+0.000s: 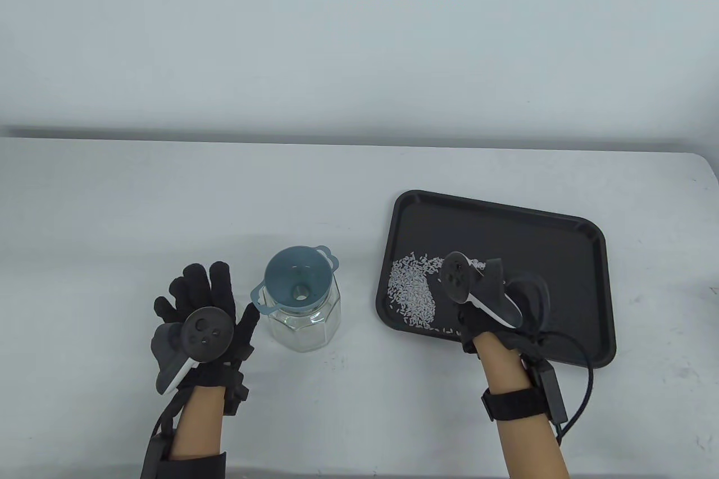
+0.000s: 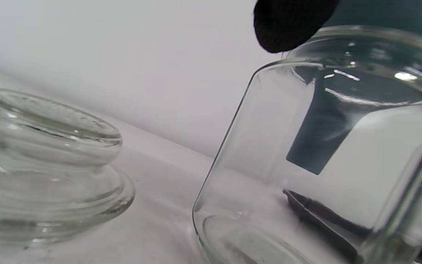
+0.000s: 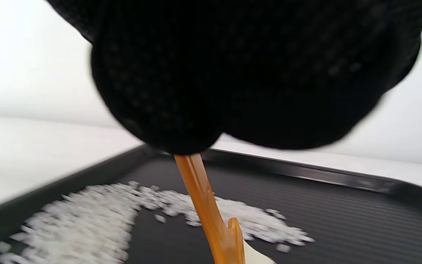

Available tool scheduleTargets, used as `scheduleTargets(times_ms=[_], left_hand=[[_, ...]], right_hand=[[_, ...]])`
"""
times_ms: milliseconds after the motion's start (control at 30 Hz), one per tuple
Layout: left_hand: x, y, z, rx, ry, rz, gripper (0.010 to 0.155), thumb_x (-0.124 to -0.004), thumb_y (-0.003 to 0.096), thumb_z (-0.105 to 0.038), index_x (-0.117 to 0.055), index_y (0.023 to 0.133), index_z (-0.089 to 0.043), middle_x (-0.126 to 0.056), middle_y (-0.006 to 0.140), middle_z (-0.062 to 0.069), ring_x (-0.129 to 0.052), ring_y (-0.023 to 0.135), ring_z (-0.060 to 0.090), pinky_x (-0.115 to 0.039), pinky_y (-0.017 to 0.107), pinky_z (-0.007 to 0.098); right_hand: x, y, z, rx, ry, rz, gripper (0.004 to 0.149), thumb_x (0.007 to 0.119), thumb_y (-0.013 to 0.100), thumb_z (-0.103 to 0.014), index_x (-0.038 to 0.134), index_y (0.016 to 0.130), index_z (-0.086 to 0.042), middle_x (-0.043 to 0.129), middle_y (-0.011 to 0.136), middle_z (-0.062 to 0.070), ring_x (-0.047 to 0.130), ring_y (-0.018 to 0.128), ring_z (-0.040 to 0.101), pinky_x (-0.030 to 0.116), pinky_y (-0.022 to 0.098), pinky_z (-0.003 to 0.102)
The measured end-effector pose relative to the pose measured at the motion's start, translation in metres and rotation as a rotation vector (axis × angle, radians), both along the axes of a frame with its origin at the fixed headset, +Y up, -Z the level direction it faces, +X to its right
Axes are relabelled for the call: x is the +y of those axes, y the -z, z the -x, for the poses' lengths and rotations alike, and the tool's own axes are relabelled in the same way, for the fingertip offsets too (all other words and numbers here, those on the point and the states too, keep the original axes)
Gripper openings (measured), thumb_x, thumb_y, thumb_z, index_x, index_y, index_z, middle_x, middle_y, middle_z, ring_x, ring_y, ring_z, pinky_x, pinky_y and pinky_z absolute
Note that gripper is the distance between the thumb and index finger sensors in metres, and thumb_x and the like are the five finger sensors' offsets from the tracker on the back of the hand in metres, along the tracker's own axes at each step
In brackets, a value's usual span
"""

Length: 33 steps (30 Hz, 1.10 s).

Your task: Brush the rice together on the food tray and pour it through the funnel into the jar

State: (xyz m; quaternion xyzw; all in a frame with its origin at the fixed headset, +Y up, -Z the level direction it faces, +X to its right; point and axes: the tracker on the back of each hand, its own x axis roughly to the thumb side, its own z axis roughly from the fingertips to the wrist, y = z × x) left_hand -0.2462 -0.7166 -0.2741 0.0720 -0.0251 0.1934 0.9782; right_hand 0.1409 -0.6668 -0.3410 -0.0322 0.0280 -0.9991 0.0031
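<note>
White rice (image 1: 413, 292) lies in a loose heap at the left side of the black food tray (image 1: 567, 237). My right hand (image 1: 477, 305) hovers over the tray beside the heap. Its fingers (image 3: 233, 73) grip an orange brush handle (image 3: 205, 205) whose lower end reaches down to the rice (image 3: 86, 220). A blue-grey funnel (image 1: 297, 279) sits in the mouth of the clear glass jar (image 1: 306, 322), left of the tray. My left hand (image 1: 216, 305) is flat on the table just left of the jar, fingers straight, thumb towards the jar (image 2: 324, 157). One fingertip (image 2: 288, 22) shows beside the jar's shoulder.
A glass lid (image 2: 46, 168) stands on the table left of the jar in the left wrist view. The table's far edge (image 1: 359, 139) meets a pale wall. A cable (image 1: 584, 383) trails from my right wrist over the tray's near right corner.
</note>
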Motion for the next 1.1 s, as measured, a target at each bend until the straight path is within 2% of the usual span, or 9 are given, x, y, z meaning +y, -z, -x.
scheduleTargets(times_ms=[233,300,467,567,633,733,867,967,1100], left_hand=[[0.000,0.000,0.000,-0.006,-0.004,0.002,0.085,-0.061,0.0573,-0.046,-0.012,0.113,-0.004,-0.008,0.111,0.043,-0.012,0.095,0.079,-0.001,0.051,0.085],[0.000,0.000,0.000,-0.007,-0.004,0.001,0.085,-0.061,0.0573,-0.046,-0.012,0.113,-0.004,-0.008,0.111,0.043,-0.012,0.095,0.079,-0.001,0.051,0.085],[0.000,0.000,0.000,-0.009,-0.014,0.005,0.085,-0.061,0.0573,-0.046,-0.012,0.113,-0.004,-0.007,0.111,0.043,-0.012,0.095,0.079,-0.001,0.051,0.085],[0.001,0.000,0.000,-0.008,-0.018,-0.001,0.085,-0.061,0.0573,-0.046,-0.012,0.113,-0.004,-0.007,0.111,0.042,-0.012,0.095,0.079,-0.001,0.051,0.085],[0.001,0.000,0.000,-0.009,-0.019,-0.003,0.085,-0.061,0.0573,-0.046,-0.012,0.113,-0.004,-0.007,0.111,0.043,-0.012,0.095,0.079,-0.001,0.051,0.085],[0.000,0.001,-0.001,-0.011,-0.017,-0.003,0.085,-0.061,0.0574,-0.046,-0.012,0.113,-0.004,-0.007,0.111,0.043,-0.012,0.095,0.079,-0.001,0.051,0.085],[0.001,0.000,0.000,-0.008,-0.016,-0.007,0.085,-0.061,0.0573,-0.046,-0.012,0.113,-0.004,-0.007,0.111,0.043,-0.012,0.095,0.079,-0.001,0.051,0.085],[0.001,0.000,0.000,-0.007,-0.017,-0.008,0.085,-0.061,0.0573,-0.046,-0.012,0.113,-0.004,-0.007,0.111,0.042,-0.011,0.095,0.079,-0.001,0.051,0.085],[0.001,0.000,0.000,-0.009,-0.017,-0.007,0.085,-0.061,0.0573,-0.046,-0.012,0.113,-0.004,-0.007,0.111,0.043,-0.011,0.095,0.079,-0.001,0.051,0.085]], right_hand=[[0.007,0.001,0.042,0.089,0.167,-0.041,0.046,0.066,0.051,-0.036,0.092,0.051,0.003,0.098,0.022,-0.006,0.100,0.010,0.018,0.082,0.035,0.049],[0.015,-0.002,0.044,0.082,0.116,-0.084,0.046,0.066,0.050,-0.036,0.092,0.051,0.002,0.098,0.022,-0.006,0.101,0.010,0.018,0.083,0.035,0.049],[0.033,-0.008,0.025,0.049,0.149,-0.164,0.046,0.066,0.051,-0.035,0.093,0.053,0.001,0.100,0.025,-0.006,0.102,0.012,0.018,0.082,0.035,0.050],[0.037,-0.007,0.006,-0.018,-0.015,-0.260,0.046,0.066,0.051,-0.036,0.093,0.057,0.002,0.101,0.030,-0.003,0.102,0.016,0.021,0.081,0.038,0.051],[0.031,-0.002,-0.008,-0.085,-0.212,-0.287,0.047,0.065,0.051,-0.037,0.092,0.062,0.001,0.102,0.034,-0.002,0.103,0.020,0.021,0.080,0.040,0.051],[0.001,0.012,-0.034,-0.210,-0.419,-0.197,0.048,0.065,0.051,-0.036,0.088,0.071,0.001,0.103,0.044,0.002,0.104,0.028,0.025,0.077,0.044,0.053],[-0.036,0.021,-0.052,-0.262,-0.344,-0.016,0.050,0.064,0.051,-0.036,0.086,0.074,0.003,0.102,0.049,0.006,0.103,0.032,0.027,0.075,0.045,0.055],[-0.042,0.018,-0.044,-0.205,-0.285,-0.053,0.052,0.065,0.051,-0.036,0.086,0.072,0.007,0.103,0.045,0.007,0.103,0.029,0.029,0.075,0.044,0.055],[-0.032,0.005,-0.017,-0.061,-0.172,-0.113,0.052,0.065,0.051,-0.036,0.088,0.067,0.008,0.103,0.039,0.005,0.102,0.024,0.026,0.077,0.042,0.054]])
